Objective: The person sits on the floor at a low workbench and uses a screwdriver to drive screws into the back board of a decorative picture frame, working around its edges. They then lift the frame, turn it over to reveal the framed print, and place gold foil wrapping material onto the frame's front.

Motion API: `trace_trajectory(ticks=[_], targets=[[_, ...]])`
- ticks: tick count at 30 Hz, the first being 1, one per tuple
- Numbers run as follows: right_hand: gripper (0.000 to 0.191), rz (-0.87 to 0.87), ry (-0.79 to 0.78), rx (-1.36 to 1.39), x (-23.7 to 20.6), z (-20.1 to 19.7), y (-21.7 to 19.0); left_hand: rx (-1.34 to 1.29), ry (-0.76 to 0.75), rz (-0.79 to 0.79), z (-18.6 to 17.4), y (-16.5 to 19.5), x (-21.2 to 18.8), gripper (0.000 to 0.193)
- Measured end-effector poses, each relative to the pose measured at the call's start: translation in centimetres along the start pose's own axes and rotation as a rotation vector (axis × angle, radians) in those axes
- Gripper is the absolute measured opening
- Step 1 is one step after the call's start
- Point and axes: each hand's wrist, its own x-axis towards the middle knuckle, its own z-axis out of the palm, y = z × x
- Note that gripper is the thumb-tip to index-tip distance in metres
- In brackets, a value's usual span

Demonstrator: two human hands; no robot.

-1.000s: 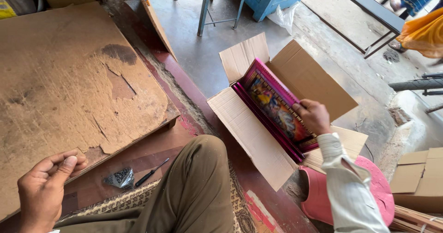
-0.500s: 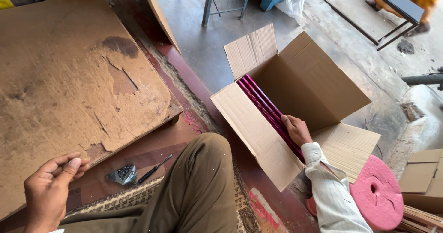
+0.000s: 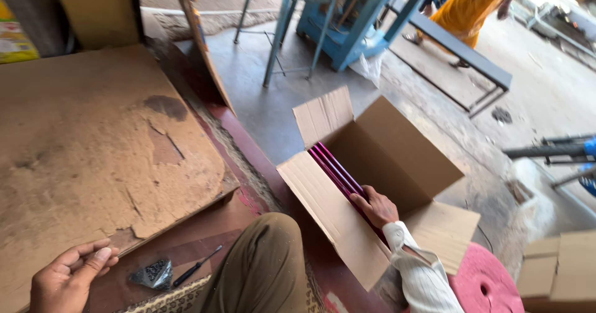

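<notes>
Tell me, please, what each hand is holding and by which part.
The right hand grips the pink flat items in the cardboard box by their upper edge; the left hand holds nothing.

The single head-worn camera looks steeply down and forward from above the seated person's raised knee, close over the open brown cardboard box (image 3: 397,164) on the right and the worn brown wooden board (image 3: 93,158) on the left.

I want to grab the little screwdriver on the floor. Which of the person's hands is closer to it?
Left. The left hand rests open just beside the screwdriver. The right hand is farther off, inside the cardboard box, touching the pink items.
</notes>
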Motion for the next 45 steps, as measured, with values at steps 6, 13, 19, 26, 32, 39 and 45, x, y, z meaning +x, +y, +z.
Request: trace_trajectory(ticks=[6, 13, 19, 26, 32, 39, 45], targets=[[0.075, -0.094, 0.265, 0.095, 0.9, -1.7, -4.2, -0.065, 0.123, 0.026, -5.7, -0.2, 0.3, 0.027], [0.04, -0.446, 0.544, 0.419, -0.8, -0.5, -19.3, 0.12, 0.323, 0.206, -11.0, 3.3, -1.1, 0.025], [0.029, -0.785, 0.18, 0.615, -7.6, 7.6, -36.5, 0.658, 0.761, 0.595, -17.6, 7.3, 0.9, 0.048], [0.029, -0.883, -0.157, 0.445, -10.1, 18.3, -43.2, 1.087, 0.722, 0.357, -25.9, 13.2, 2.0, 0.087], [0.031, -0.738, -0.26, 0.389, -7.8, 20.2, -42.5, 1.228, 0.502, 0.192, -30.5, 14.9, 8.0, 0.098], [0.032, -0.732, -0.262, 0.371, -8.2, 19.7, -42.8, 1.327, 0.465, 0.404, -31.8, 13.8, 8.3, 0.058], [0.044, -0.645, -0.441, 0.667, -9.7, 18.0, -43.5, 1.089, 0.295, 0.664, -25.6, 13.2, 4.2, 0.063]])
